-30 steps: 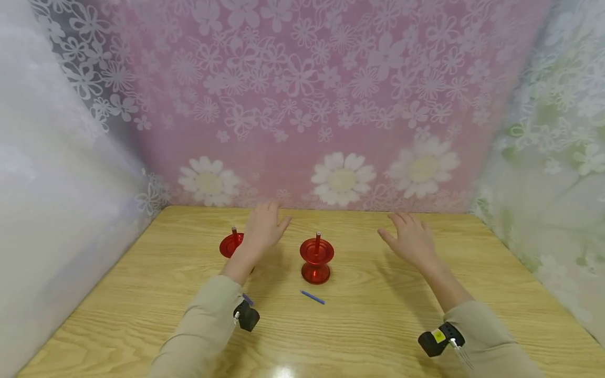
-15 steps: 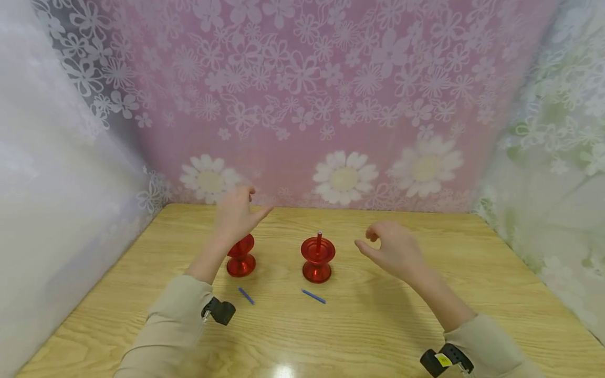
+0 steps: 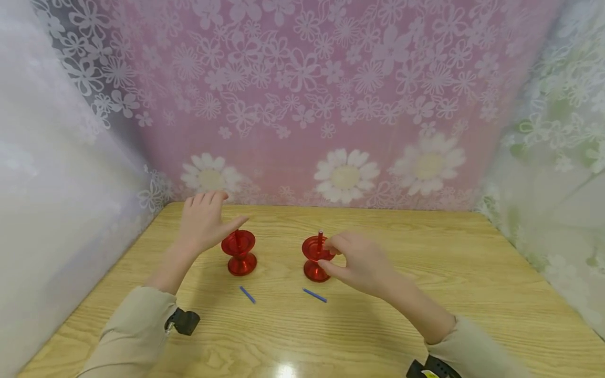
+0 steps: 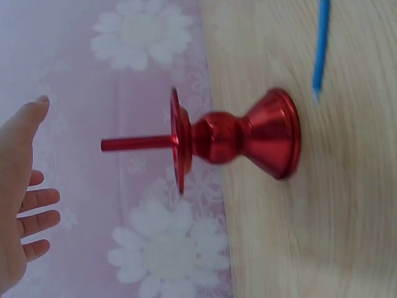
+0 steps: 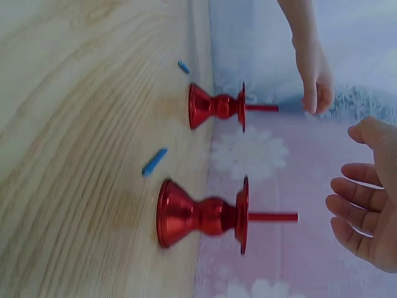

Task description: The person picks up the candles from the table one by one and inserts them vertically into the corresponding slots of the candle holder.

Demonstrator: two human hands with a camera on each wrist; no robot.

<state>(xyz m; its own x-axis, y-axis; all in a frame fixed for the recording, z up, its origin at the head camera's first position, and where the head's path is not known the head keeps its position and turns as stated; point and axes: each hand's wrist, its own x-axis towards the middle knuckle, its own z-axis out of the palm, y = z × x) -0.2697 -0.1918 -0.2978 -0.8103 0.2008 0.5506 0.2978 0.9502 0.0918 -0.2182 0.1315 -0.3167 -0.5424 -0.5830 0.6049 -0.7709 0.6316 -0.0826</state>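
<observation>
Two shiny red metal candlesticks, each with a wide dish and a thin upright tube, stand on the table. My left hand (image 3: 202, 223), fingers spread and empty, hovers at the upper left of the left candlestick (image 3: 241, 264), its thumb overlapping the tube in the head view. Close to the right candlestick (image 3: 313, 271) is my right hand (image 3: 361, 265), its fingers loosely bent and overlapping the dish. The right wrist view shows a gap between these fingers (image 5: 356, 197) and the tube. In front of the candlesticks lie two thin blue candles, one left (image 3: 247, 294) and one right (image 3: 314, 295).
The light wood-grain table (image 3: 283, 336) ends at a pink flowered cloth (image 3: 283, 131) behind. Pale cloth walls stand at the left (image 3: 71, 184) and right (image 3: 557, 199). A black camera (image 3: 183, 321) is strapped to my left wrist.
My left hand has moved left, uncovering the left candlestick and the left blue candle. My right hand has come in from the right toward the right candlestick. The candlesticks and candles have stayed put.
</observation>
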